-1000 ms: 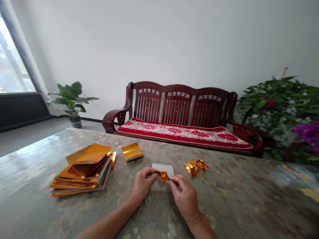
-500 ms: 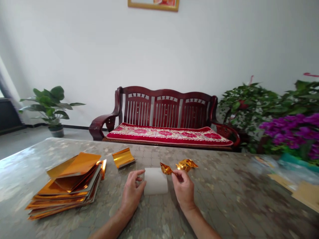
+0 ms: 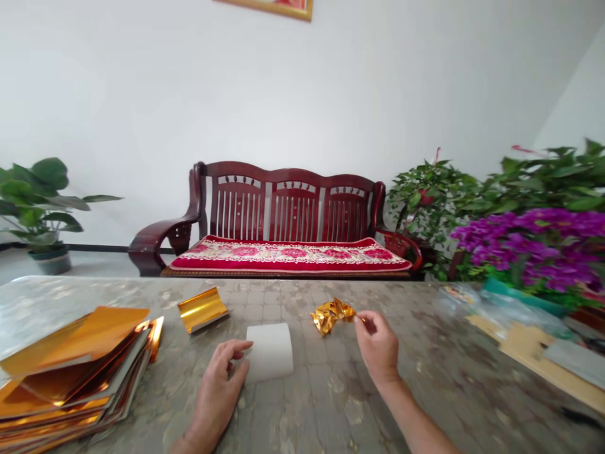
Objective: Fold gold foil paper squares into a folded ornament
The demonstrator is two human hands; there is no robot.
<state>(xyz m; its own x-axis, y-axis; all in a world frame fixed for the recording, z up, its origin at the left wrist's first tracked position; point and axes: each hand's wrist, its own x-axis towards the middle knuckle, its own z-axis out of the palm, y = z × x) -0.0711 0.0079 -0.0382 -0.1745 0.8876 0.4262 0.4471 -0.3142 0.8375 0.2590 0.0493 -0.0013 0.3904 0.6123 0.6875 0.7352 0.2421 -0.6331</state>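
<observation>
A white sheet [image 3: 270, 350], slightly curled, lies on the table. My left hand [image 3: 220, 384] is at its left edge, fingers and thumb apart; whether the fingertips touch the sheet I cannot tell. To the right, my right hand [image 3: 379, 353] pinches the tip of a folded gold foil paper piece. That piece is beside another crumpled-looking gold foil paper piece [image 3: 326, 317], and the two overlap in view. A curled gold sheet [image 3: 203, 309] rests behind my left hand.
A thick stack of gold foil sheets [image 3: 80, 378] stands at the left of the patterned table [image 3: 312, 416]. Plastic bags [image 3: 524, 312] and tan boards [image 3: 524, 347] lie at the right, near purple flowers [image 3: 534, 246]. A wooden bench [image 3: 293, 208] stands beyond the table.
My right hand has moved right, away from the white sheet, bringing its gold foil piece to the other gold one. The view has turned right. My left hand stays by the sheet.
</observation>
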